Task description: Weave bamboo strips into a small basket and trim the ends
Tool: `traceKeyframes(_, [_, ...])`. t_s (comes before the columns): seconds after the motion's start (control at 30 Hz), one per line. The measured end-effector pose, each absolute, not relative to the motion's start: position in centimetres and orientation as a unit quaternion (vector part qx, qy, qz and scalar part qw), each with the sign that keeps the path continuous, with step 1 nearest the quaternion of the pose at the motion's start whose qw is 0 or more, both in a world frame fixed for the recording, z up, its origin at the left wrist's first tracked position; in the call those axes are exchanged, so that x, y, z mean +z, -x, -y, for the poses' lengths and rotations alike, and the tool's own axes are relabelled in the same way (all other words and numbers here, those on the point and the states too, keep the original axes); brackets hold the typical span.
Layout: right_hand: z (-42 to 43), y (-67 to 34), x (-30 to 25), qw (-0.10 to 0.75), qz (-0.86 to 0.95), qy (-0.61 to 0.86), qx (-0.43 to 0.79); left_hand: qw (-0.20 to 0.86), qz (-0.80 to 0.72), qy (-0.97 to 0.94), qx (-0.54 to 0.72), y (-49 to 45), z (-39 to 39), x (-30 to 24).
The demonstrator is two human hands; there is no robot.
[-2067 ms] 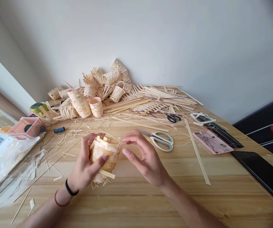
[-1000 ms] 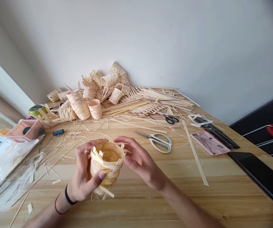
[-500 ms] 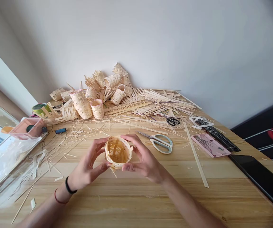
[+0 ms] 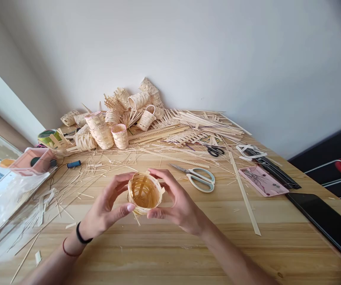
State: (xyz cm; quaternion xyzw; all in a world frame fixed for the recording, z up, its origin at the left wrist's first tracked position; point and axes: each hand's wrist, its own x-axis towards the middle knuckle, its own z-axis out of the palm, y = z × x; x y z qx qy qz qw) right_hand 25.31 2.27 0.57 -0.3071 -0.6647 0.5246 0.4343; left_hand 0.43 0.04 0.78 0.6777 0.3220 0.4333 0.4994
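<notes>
A small woven basket [image 4: 144, 208] of pale wood strips is held between my two hands, its round mouth facing up toward me. My left hand [image 4: 107, 211] grips its left side, thumb at the near rim and fingers behind. On the other side my right hand [image 4: 178, 202] is closed round it, thumb along the near right rim and fingers over the far edge. Short strip ends stick out at the rim and below the basket. Scissors with white and pale blue handles [image 4: 200, 176] lie just past my right hand.
Several woven baskets [image 4: 102, 134] are heaped at the back, beside piled wood strips [image 4: 209, 122]. Black scissors [image 4: 215, 151] and a pink tray of pins [image 4: 262, 180] lie to the right, near a black phone [image 4: 324, 225]. At left sit a pink bin [image 4: 29, 162] and loose scraps.
Both hands and the basket have shifted slightly left. The basket is tipped a little differently, and my grip on it continues.
</notes>
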Motion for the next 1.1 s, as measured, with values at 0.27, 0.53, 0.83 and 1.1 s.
traceKeyframes(0.27, [-2.0,-25.5,0.7,0.419,0.721,0.285,0.472,0.494,-0.290,-0.694,0.437,0.0,-0.3,1.2])
traceKeyframes(0.53, [-1.8,-25.7,1.4,0.390,0.733,0.253,0.497,0.497,-0.286,-0.679,0.459,-0.3,-0.5,1.1])
traceKeyframes(0.83, [-2.0,-25.6,1.4,0.400,0.738,0.242,0.486,0.431,-0.316,-0.709,0.460,-0.2,-0.3,1.7])
traceKeyframes(1.1, [-1.8,-25.5,1.5,0.395,0.744,0.250,0.477,0.372,-0.332,-0.742,0.448,0.0,-0.2,1.8])
